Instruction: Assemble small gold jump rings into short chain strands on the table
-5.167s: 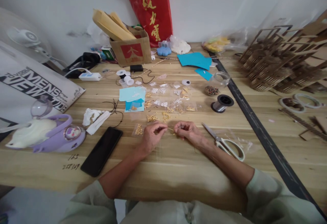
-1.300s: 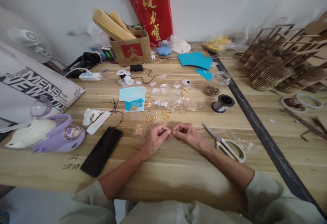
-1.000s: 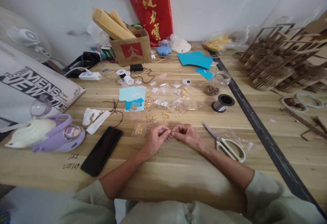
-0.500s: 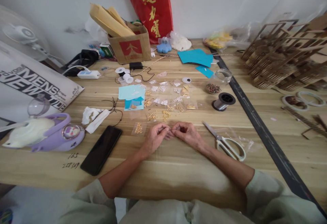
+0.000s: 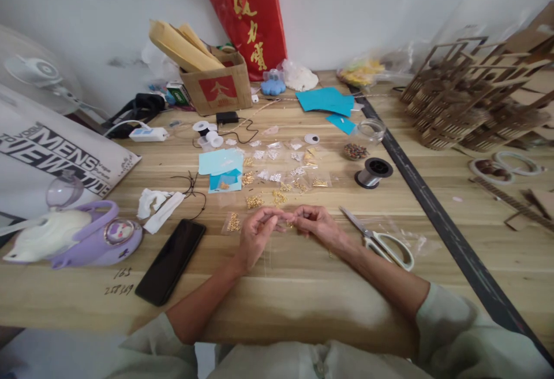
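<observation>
My left hand [image 5: 256, 236] and my right hand [image 5: 318, 226] meet fingertip to fingertip just above the table, both pinched closed. A thin, clear thread [image 5: 268, 252] hangs below my left hand, its upper end between the fingers. At my right fingertips shows a tiny gold piece [image 5: 289, 224], too small to make out clearly. Another small gold bit [image 5: 330, 254] shows by my right wrist. Just beyond the hands lie loose gold beads [image 5: 279, 197] and a heap of gold beads [image 5: 254, 201]. A small bag of gold beads [image 5: 234, 222] sits left of my left hand.
White-handled scissors [image 5: 385, 245] lie open at the right, near a wire spool [image 5: 372, 173] and a glass jar [image 5: 370, 131]. At the left are a black phone [image 5: 171, 261] and a purple bottle [image 5: 95, 235]. Blue cards [image 5: 220, 162] and a cardboard box [image 5: 220, 87] stand farther back.
The view has shifted slightly. My hands stay together, with the fingers moved a little, and gold bits now show at my right fingertips and by the right wrist.
</observation>
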{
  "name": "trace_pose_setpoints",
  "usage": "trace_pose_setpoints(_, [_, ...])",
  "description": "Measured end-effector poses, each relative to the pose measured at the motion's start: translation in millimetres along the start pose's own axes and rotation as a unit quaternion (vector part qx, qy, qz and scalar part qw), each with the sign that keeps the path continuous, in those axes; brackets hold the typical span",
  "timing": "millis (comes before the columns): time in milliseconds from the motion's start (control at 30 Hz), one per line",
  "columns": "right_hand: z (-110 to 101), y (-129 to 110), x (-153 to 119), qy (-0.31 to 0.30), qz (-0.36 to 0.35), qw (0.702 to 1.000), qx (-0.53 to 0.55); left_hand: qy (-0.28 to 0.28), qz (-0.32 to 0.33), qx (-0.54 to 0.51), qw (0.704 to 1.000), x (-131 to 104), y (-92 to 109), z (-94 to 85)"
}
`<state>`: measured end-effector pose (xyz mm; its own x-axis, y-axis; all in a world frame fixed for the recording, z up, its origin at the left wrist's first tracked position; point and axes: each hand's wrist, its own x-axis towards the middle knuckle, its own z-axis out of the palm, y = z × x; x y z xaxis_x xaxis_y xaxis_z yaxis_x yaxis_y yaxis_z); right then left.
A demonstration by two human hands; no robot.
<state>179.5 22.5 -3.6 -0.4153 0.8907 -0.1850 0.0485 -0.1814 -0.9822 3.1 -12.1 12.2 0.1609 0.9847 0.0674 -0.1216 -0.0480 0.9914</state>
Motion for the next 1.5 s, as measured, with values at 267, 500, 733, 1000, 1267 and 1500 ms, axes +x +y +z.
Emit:
trace_pose_setpoints(267, [-2, 10, 5, -0.055, -0.011, 0.992, 0.112, -0.04, 0.068, 0.057, 0.995, -2, 4, 1.7])
trace_pose_setpoints(500, [-4, 9, 5, -0.044, -0.012, 0.998, 0.05, -0.039, 0.061, 0.081, 0.994, 1, -1, 0.7])
trace_pose_setpoints(733, [-4, 2, 0, -0.05, -0.024, 0.994, -0.097, -0.023, 0.039, 0.101, 0.994, 3, -5, -2.3])
trace_pose_setpoints(1000, [-5, 5, 2, -0.08, -0.022, 0.995, -0.047, -0.042, 0.028, 0.104, 0.993, 3, -3, -1.9])
trace_pose_setpoints(1267, [-4, 1, 0, -0.057, -0.017, 0.995, -0.08, -0.044, 0.043, 0.131, 0.989, 2, -7, -2.2])
trace_pose_setpoints(1500, [-5, 6, 1, -0.059, -0.028, 0.994, -0.083, -0.043, 0.055, 0.178, 0.982, 3, -9, -3.3])
